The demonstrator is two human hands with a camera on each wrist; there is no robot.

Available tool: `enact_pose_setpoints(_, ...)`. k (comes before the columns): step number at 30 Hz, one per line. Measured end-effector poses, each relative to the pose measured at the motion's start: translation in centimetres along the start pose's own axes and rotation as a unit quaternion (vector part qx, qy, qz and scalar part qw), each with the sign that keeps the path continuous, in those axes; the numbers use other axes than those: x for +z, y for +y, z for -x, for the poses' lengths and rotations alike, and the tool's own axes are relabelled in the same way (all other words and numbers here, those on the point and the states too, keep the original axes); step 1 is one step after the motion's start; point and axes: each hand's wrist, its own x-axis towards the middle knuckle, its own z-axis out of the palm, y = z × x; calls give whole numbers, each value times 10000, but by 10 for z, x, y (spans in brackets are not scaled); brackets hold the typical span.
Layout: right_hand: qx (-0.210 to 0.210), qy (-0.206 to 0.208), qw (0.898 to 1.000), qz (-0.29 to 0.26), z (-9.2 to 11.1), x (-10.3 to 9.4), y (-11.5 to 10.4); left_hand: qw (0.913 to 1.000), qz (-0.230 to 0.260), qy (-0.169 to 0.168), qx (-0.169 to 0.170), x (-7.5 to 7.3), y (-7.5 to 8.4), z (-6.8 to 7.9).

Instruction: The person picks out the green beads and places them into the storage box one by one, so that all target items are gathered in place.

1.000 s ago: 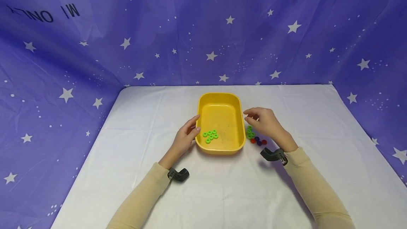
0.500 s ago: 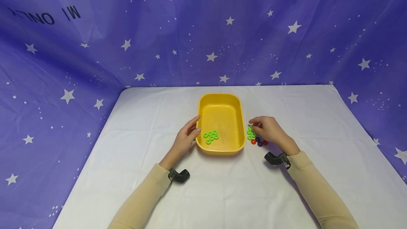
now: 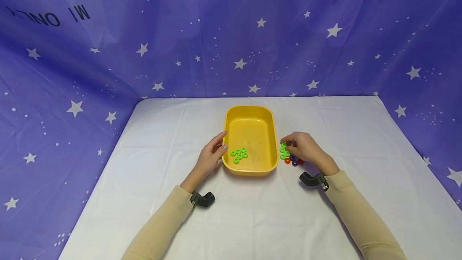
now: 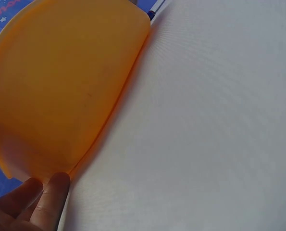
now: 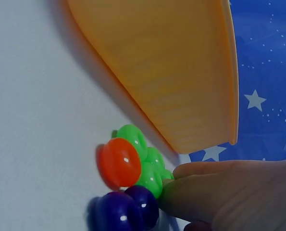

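My left hand rests at the left side of a yellow plastic tub, its thumb at the rim. In the left wrist view its fingertips touch the tub's outer wall. Several green ring-shaped beads lie inside the tub, near its front left. My right hand is low over a small pile of beads just outside the tub's right wall. Its thumb and index finger pinch a green bead at the far end of that pile. More green beads are beside the fingers.
An orange-red bead and dark purple beads sit on the near side of the pile. Everything stands on a white cloth. A purple curtain with stars hangs behind and at both sides. Each wrist wears a black camera mount.
The right hand has come down from beside the tub's rim and slightly nearer to me, onto the green beads, its thumb and index finger closing there. Left hand and tub have stayed put.
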Motion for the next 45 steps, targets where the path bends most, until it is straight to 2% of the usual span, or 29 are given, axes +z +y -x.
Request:
enact_pose_setpoints(5, -108, 36, 9999, 18, 0, 2, 2, 10000, -8, 11, -46, 0, 0, 0)
enact_pose_setpoints(23, -59, 89, 9999, -8, 1, 4, 3, 10000, 38, 63, -25, 1, 0, -1)
enact_pose_setpoints(32, 189, 33, 9996, -227, 0, 4, 3, 9999, 7, 24, -148, 1, 0, -1)
enact_pose_setpoints(34, 227, -8, 9993, -309, 1, 4, 3, 9998, -11, 6, -190, 0, 4, -1)
enact_pose_setpoints(41, 404, -186, 9965, -704, 4, -3, 0, 9998, 11, -53, -181, 1, 34, 12)
enact_pose_setpoints(45, 318, -85, 9966, -758, 5, -6, -3, 9999, 23, -44, -133, 1, 35, 13)
